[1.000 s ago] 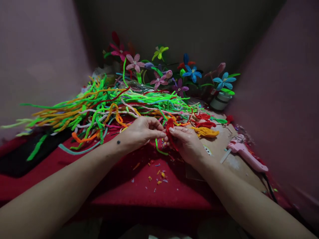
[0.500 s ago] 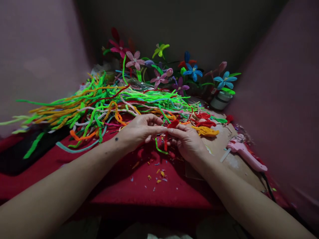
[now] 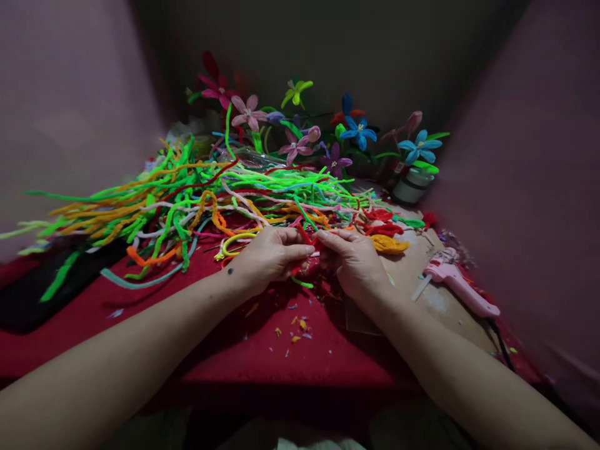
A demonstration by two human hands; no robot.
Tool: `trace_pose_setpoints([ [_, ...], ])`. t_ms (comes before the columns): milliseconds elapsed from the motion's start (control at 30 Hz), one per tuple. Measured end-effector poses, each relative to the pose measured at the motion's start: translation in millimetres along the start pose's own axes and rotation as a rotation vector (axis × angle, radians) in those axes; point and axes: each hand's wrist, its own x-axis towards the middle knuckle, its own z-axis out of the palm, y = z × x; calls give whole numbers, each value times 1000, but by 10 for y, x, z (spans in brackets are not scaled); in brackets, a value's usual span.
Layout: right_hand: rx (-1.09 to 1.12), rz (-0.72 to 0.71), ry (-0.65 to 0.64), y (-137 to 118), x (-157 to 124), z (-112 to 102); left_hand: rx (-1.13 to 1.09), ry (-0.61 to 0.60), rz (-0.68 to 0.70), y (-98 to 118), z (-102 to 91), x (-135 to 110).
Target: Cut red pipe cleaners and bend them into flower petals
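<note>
Between my two hands is a red pipe cleaner (image 3: pixel 307 236), bent and partly covered by the fingers. My left hand (image 3: pixel 276 253) pinches it from the left with thumb and forefinger. From the other side my right hand (image 3: pixel 351 259) grips it near the fingertips, which almost meet the left ones. A short green pipe cleaner piece (image 3: pixel 302 283) lies on the cloth just below the hands. Beside my left wrist is a yellow pipe cleaner loop (image 3: pixel 232 242). Red looped pieces (image 3: pixel 382 222) and an orange-yellow bundle (image 3: pixel 389 244) rest right of my right hand.
A big heap of pipe cleaners (image 3: pixel 187 194) spreads across the back left. Behind it stand fuzzy flowers (image 3: pixel 293 149) and a jar (image 3: pixel 412 185). On a cardboard sheet (image 3: pixel 403 300) at right lies a pink glue gun (image 3: pixel 462 287) with a cord. Scraps dot the red cloth (image 3: pixel 225 356).
The red pipe cleaner has been turned in my fingers and now shows a bent shape. My left hand has shifted slightly right and down, uncovering the yellow loop. The view has moved a little.
</note>
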Motion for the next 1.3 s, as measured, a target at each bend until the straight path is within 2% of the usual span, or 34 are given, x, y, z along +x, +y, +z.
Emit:
trace_pose_setpoints([
  [167, -113, -71, 9, 3, -49, -5, 109, 107, 62, 41, 35, -7],
  [267, -220, -204, 16, -8, -98, -11, -43, 0, -13, 29, -6, 34],
  [333, -262, -243, 4, -21, -111, -12, -164, -86, -68, 6, -47, 64],
  [433, -220, -185, -39, -39, -87, -12, -215, -69, -59, -26, -90, 89],
  [533, -126, -125, -32, -48, -40, -14, -193, -5, -38, -41, -95, 92],
  [667, -115, -91, -64, -36, -20, -17, -154, 5, -11, -45, -76, 80],
  [867, -206, -107, -11, -21, -43, -21, -116, -9, 7, -51, -63, 59],
  [967, -233, -107, -28, -22, -36, -23, -134, 24, 1, -46, -65, 55],
  [1067, -198, -97, -52, -18, -30, -21, -162, 8, -16, -47, -67, 57],
  [1300, -245, -162, -33, -8, -38, -16, -130, 7, 17, -68, -48, 55],
])
